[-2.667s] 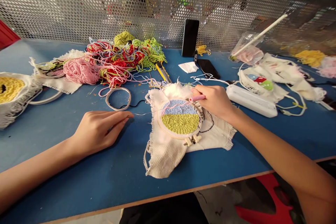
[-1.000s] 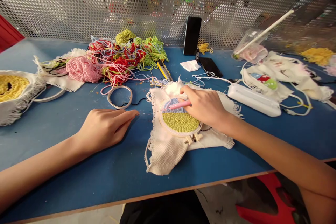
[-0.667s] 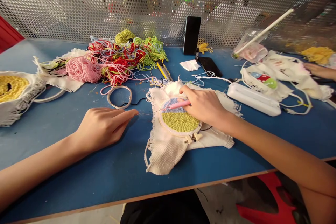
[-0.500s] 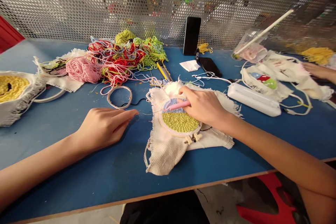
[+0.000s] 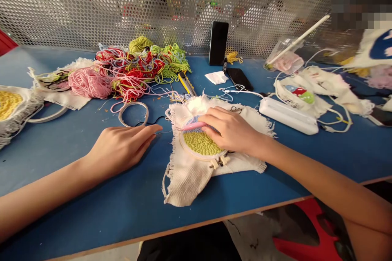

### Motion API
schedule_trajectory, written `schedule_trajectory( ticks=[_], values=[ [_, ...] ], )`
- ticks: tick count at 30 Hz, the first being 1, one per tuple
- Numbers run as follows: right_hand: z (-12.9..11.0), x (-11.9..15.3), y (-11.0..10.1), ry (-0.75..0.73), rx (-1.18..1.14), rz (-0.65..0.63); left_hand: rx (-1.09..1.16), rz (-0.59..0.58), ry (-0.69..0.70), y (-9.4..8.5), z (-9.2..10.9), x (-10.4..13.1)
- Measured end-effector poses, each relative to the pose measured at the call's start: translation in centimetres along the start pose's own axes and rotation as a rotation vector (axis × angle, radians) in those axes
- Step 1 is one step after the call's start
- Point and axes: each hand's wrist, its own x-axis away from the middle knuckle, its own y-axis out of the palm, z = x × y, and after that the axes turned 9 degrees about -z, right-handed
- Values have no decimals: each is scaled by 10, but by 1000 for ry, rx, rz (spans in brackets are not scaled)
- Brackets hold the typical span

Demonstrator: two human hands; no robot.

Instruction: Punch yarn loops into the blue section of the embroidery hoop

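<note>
My right hand (image 5: 231,130) is closed around a pink punch needle (image 5: 194,125), held almost level with its tip toward the left. Beneath it, an embroidery hoop (image 5: 200,157) grips a cream cloth (image 5: 188,185) with frayed edges. Yellow-green loops (image 5: 203,143) fill the lower half of the hoop; light blue ones show above, partly covered by my hand. To the left, my left hand (image 5: 121,147) rests by the table with thumb and finger pinched. A very fine wire or thread (image 5: 167,131) stretches from those fingertips toward the needle tip.
Behind lies a tangled heap of yarn (image 5: 131,65), with a box cutter (image 5: 186,83) beside it. A bare hoop (image 5: 134,114) sits past my left hand. A standing phone (image 5: 218,43), a flat phone (image 5: 240,78) and a white power strip (image 5: 288,115) are further right.
My right hand and the punch needle have shifted left, closer to my left hand, which stays pinched. At the far right a co-worker's hand has left view and a blue-patterned cloth appears.
</note>
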Motion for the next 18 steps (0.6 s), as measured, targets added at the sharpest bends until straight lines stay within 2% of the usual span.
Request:
schedule_trajectory(
  ticks=[8,14,18],
  values=[
    [6,4,4,14,-27,51,-115,200,160,2,0,-17],
    [6,7,7,30,-58,71,-118,160,180,-1,7,-36],
    [7,7,9,56,-63,76,-73,187,214,-1,10,-44]
  ],
)
